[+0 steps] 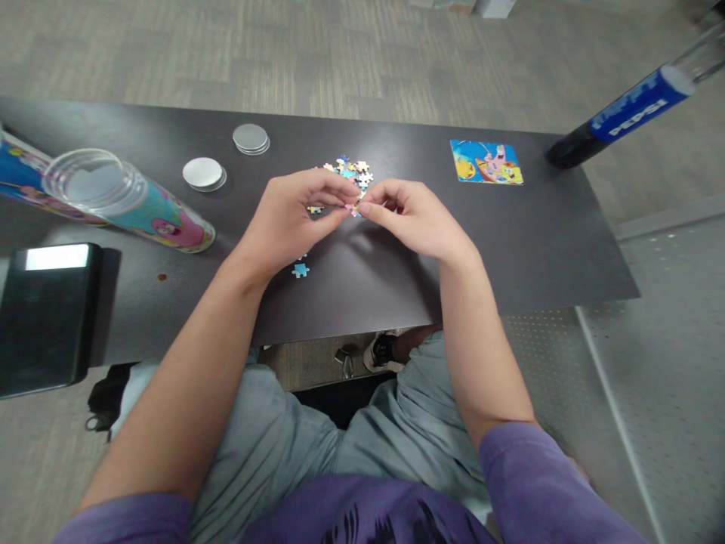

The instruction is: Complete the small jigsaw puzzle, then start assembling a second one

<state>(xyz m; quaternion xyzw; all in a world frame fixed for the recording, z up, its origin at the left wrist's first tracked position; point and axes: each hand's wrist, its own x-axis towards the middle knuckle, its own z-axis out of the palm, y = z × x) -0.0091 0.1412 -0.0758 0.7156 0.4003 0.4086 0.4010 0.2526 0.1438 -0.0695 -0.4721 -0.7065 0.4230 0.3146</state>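
Note:
Both hands meet over the dark table, pinching at a small pink and multicoloured jigsaw puzzle piece (pixel 353 210). My left hand (pixel 300 215) has its thumb and fingertips closed on the piece's left side. From the other side, the thumb and forefinger of my right hand (pixel 411 215) close on it. Just beyond the fingertips lies a loose pile of puzzle pieces (pixel 354 172), partly hidden by the hands. A light-blue puzzle piece (pixel 300 270) lies flat near my left wrist, with another partly covered piece beside it.
A picture card (pixel 487 162) and a Pepsi bottle (pixel 623 113) are on the right. To the left are round discs (pixel 251 139), more white discs (pixel 203 174), a decorated clear-topped tube (pixel 164 211) and a black box-like device (pixel 48 317). The table's front edge (pixel 340 335) runs above my lap.

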